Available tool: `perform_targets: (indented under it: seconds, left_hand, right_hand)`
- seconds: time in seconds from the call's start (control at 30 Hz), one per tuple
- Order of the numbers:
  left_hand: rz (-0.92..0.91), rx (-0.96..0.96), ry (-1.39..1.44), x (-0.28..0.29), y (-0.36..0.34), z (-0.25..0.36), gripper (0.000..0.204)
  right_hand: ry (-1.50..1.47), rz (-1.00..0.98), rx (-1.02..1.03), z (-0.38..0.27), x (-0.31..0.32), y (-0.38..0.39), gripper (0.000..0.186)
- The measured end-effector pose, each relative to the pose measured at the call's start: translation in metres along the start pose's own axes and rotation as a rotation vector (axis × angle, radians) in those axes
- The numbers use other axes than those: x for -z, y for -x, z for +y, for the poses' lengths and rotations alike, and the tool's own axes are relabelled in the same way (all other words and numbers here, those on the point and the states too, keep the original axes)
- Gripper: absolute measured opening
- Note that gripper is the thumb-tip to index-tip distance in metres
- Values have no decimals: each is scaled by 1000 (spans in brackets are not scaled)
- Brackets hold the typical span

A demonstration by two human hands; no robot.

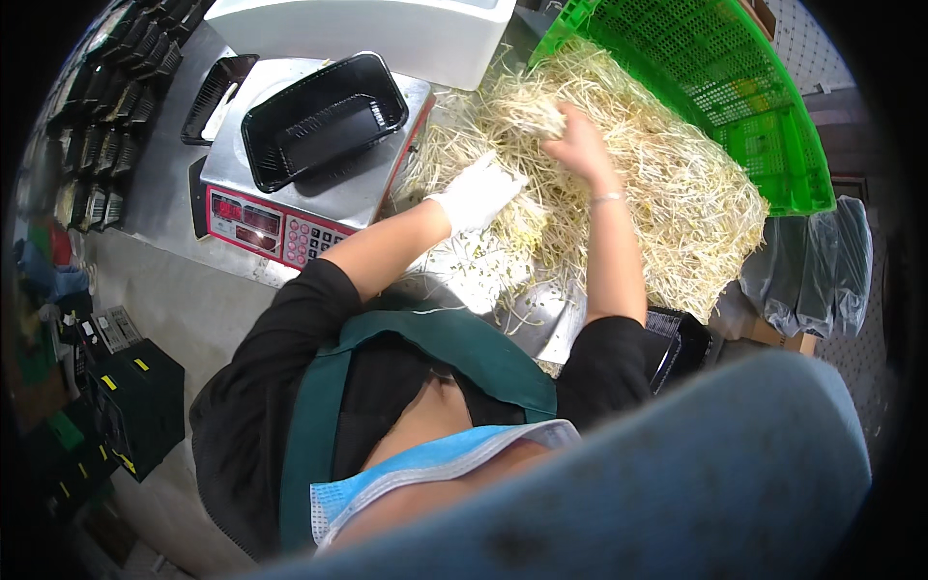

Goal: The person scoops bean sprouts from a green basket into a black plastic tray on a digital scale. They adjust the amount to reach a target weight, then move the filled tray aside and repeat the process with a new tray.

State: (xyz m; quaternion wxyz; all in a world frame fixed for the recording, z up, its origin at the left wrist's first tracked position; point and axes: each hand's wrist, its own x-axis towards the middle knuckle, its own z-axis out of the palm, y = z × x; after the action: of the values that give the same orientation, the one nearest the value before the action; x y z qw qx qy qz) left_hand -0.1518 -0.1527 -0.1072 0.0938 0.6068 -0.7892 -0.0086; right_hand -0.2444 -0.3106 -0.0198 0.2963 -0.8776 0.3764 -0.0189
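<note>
A big heap of pale bean sprouts (667, 184) spreads over the metal table before me. My right hand (580, 145), bare and with a bracelet at the wrist, is closed around a tuft of these sprouts at the far side of the heap. My left hand (476, 196) wears a white glove and rests against the heap's left edge. Its fingers are stretched out over the sprouts, their tips partly hidden. Left of it stands a scale (290, 208) with a red-framed panel. An empty black plastic tray (324, 126) sits tilted across the scale's metal plate.
A green basket (773, 126) lies tipped behind the sprouts. At the back stands a white foam box (367, 34). Another black tray (215, 97) is beside the scale, and stacked filled trays (106, 116) line the far left. Plastic-wrapped black trays (822, 266) stand at right.
</note>
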Motion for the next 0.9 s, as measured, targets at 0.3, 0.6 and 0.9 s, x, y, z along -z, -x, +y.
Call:
perform_targets:
  seconds: [0.3, 0.6, 0.9]
  left_hand:
    - [67, -118, 212, 11, 74, 28, 41]
    - [-212, 30, 44, 12, -10, 20, 68]
    - [161, 687, 405, -4, -7, -46, 66]
  right_hand:
    - [285, -82, 388, 15, -80, 72, 80]
    - [580, -34, 219, 82, -55, 117, 54]
    - [253, 198, -233, 170, 17, 102, 82]
